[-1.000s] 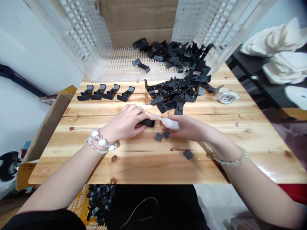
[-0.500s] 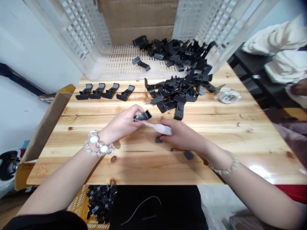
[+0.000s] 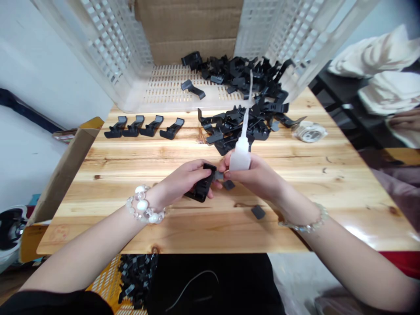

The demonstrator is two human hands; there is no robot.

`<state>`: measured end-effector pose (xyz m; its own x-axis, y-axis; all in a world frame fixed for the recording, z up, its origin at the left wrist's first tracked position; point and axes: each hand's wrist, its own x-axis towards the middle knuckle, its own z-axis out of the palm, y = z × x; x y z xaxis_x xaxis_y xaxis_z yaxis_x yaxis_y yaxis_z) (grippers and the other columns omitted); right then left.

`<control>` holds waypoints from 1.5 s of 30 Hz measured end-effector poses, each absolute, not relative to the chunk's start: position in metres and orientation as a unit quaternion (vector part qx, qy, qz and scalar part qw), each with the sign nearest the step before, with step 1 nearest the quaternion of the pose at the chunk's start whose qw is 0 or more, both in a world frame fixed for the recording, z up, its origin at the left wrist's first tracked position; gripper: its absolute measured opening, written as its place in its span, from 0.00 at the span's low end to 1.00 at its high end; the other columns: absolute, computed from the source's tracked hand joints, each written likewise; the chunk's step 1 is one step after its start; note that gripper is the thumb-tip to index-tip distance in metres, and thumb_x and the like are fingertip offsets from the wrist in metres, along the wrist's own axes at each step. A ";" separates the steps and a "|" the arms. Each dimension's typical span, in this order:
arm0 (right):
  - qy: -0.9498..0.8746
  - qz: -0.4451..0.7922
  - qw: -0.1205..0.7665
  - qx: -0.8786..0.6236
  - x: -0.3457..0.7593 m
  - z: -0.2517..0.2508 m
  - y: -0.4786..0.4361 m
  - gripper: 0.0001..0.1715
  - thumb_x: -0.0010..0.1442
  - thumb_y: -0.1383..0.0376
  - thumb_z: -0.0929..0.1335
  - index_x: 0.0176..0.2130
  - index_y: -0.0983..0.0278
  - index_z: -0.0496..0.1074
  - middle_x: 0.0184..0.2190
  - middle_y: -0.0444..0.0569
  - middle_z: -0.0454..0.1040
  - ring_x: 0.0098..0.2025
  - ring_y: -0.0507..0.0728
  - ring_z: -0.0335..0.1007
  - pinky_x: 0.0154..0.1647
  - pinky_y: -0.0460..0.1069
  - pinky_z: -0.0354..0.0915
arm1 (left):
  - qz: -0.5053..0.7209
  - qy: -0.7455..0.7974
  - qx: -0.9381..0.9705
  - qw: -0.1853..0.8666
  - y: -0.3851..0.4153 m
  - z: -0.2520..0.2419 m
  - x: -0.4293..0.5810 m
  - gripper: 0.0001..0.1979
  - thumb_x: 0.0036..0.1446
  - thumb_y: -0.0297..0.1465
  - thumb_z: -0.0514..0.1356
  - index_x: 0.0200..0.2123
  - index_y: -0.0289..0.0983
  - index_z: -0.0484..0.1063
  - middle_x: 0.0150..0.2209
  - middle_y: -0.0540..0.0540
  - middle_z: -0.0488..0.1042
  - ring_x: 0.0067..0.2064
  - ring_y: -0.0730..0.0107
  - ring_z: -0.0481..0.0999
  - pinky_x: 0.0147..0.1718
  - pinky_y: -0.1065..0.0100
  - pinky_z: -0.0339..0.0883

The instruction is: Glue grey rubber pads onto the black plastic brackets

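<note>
My left hand [image 3: 183, 179] is closed round a black clip part [image 3: 202, 186], its thumb pressed on the upper end. Beside it my right hand [image 3: 259, 175] grips a white bottle [image 3: 240, 157], whose long thin nozzle points up and away. The fingertips of that hand also touch a small grey pad [image 3: 218, 175] at the edge of the clip part. Two dark grey pads lie on the wood, one [image 3: 229, 185] just under my right fingers and one [image 3: 258, 212] nearer the front edge.
Several black clips [image 3: 172, 128] stand in a row at left. A pile of black parts [image 3: 229, 124] lies before a white crate [image 3: 138, 103] holding more. A tape roll [image 3: 309, 131] lies at right. Another person's hand [image 3: 408, 120] shows at far right.
My left hand has moved slightly right and nearer, turning the clip part. My right hand has swung the bottle upright, its nozzle away from the part, and now has a small pad at its fingertips.
</note>
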<state>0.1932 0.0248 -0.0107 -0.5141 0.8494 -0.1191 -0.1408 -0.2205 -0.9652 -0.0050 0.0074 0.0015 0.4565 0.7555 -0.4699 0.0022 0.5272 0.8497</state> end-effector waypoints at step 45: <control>-0.555 0.543 0.404 -0.484 0.194 0.001 0.016 0.07 0.50 0.64 0.72 0.32 0.61 0.72 0.28 0.46 0.73 0.26 0.53 0.67 0.26 0.50 0.65 | 0.328 0.318 0.506 0.731 0.001 -0.010 -0.003 0.27 0.45 0.22 0.55 0.48 0.43 0.50 0.43 0.47 0.63 0.39 0.70 0.71 0.39 0.59 0.74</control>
<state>0.1945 0.0163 0.0015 -0.2050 0.9757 -0.0774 0.0989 -0.0580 -0.9934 -0.0030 0.0015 -0.0095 0.5825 0.8018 -0.1334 -0.1575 0.2724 0.9492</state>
